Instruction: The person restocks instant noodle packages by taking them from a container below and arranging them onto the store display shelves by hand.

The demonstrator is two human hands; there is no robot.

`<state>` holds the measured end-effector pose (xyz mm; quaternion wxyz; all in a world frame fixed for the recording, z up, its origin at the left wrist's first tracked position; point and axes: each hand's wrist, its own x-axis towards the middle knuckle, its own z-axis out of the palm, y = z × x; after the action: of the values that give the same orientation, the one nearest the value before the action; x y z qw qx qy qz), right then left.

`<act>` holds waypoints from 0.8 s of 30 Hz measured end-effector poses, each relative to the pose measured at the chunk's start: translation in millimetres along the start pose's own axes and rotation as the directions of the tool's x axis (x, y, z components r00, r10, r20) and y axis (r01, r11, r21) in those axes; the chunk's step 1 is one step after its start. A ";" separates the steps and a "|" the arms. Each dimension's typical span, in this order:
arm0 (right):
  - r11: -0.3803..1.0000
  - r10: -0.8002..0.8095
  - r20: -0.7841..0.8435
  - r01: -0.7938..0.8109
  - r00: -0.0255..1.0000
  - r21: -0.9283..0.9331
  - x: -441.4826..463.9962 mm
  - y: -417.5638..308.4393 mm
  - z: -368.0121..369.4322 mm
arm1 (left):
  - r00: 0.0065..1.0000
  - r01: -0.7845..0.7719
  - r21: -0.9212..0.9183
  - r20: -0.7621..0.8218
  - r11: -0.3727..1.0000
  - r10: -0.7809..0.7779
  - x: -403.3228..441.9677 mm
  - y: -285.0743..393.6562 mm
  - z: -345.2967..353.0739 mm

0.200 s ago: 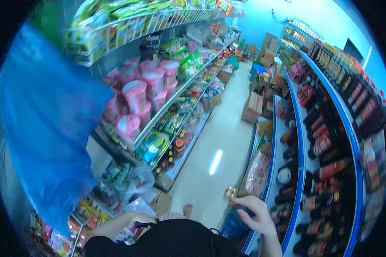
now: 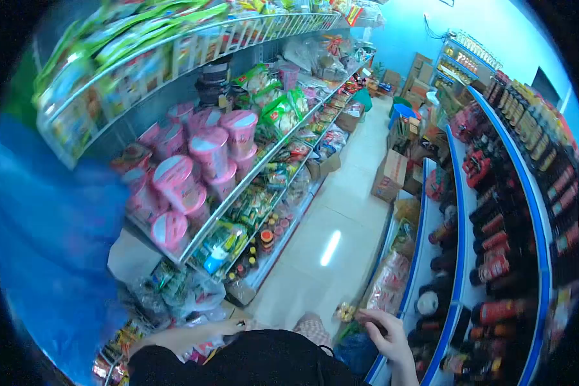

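Observation:
My left hand [image 2: 228, 327] is low in front of my body, next to the black shirt. Its fingers are curled around a small dark object, mostly hidden, whose kind I cannot make out. On the other side, my right hand [image 2: 387, 336] hangs loosely bent, thumb apart from the fingers, with nothing visible in the grasp. Just beyond its fingertips is a small golden-yellow bundle [image 2: 346, 312]; whether they touch is unclear. A dark blue plastic bag [image 2: 355, 349] lies below that hand, beside the right-hand shelf.
Pink lidded tubs [image 2: 209, 149] crowd the left shelf. Dark bottles [image 2: 495, 270] fill the right shelves [image 2: 460, 270]. Large blue plastic [image 2: 51, 238] hangs close on the left. A tiled aisle floor [image 2: 302, 251] runs ahead past a cardboard box [image 2: 390, 175].
My view has shifted, so the left shelves look nearer and the hanging blue plastic sits lower and further left. A patterned trouser leg now shows in the aisle. Both hands keep similar poses.

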<state>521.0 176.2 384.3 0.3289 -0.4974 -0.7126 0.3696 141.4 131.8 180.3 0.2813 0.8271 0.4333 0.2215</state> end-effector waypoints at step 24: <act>0.958 0.182 0.979 0.242 -0.091 -0.155 502.9 362.7 -38.6 | 0.381 0.916 0.178 -0.107 0.359 -0.919 405.5 -107.0 76.2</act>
<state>577.0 746.8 145.2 -0.3723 -0.0857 -0.7765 0.5010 338.0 501.9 103.1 0.2712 0.4711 0.8390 -0.0235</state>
